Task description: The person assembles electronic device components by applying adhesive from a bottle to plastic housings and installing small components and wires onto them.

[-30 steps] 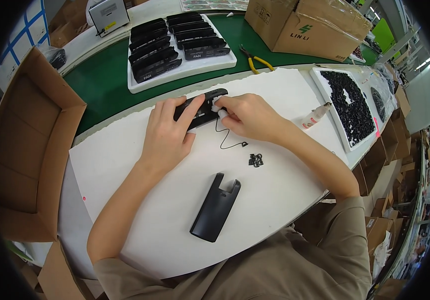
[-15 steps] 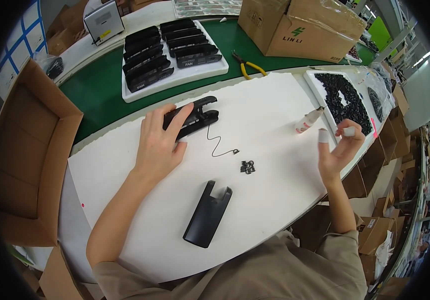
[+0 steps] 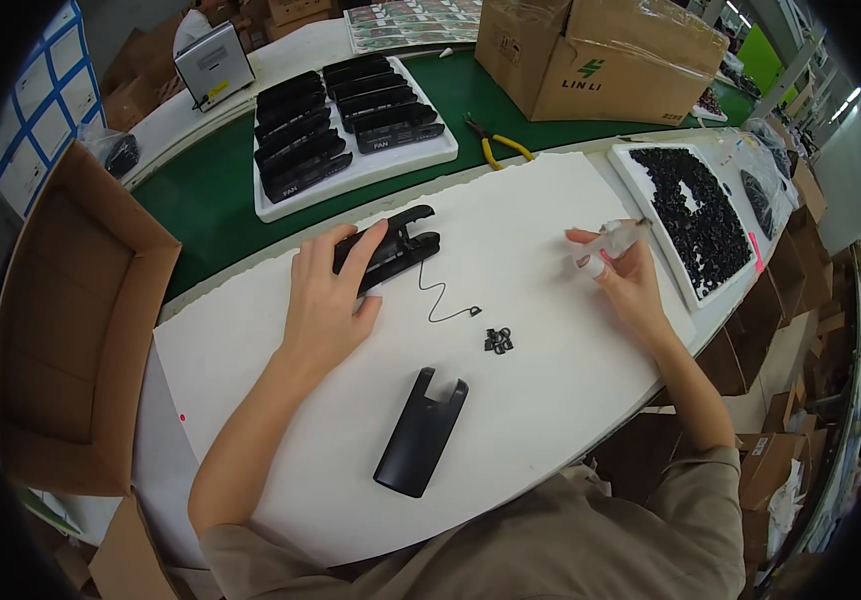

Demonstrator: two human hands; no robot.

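My left hand [image 3: 325,290] is closed on a black plastic housing [image 3: 412,250] with a forked end, lying on the white sheet. A thin dark wire [image 3: 438,303] runs out from the housing to a small black part [image 3: 475,311]. To the right, my right hand [image 3: 633,285] has its fingers wrapped around a small whitish bottle [image 3: 622,237] with a dark tip; white tape covers some fingertips. A little pile of black clips [image 3: 498,341] sits between the hands. Nearer me lies a loose black cover [image 3: 420,435] with a notched end.
Behind the sheet, a white foam tray [image 3: 370,178] holds several black housings beside yellow-handled pliers [image 3: 495,145]. A foam tray of tiny black parts [image 3: 695,215] is at the right. Cardboard boxes stand at the left [image 3: 70,330] and at the back [image 3: 600,75].
My right hand has moved left from beside the bottle and taken hold of it, tilting it. My left hand stays on the housing. The whole view has shifted slightly.
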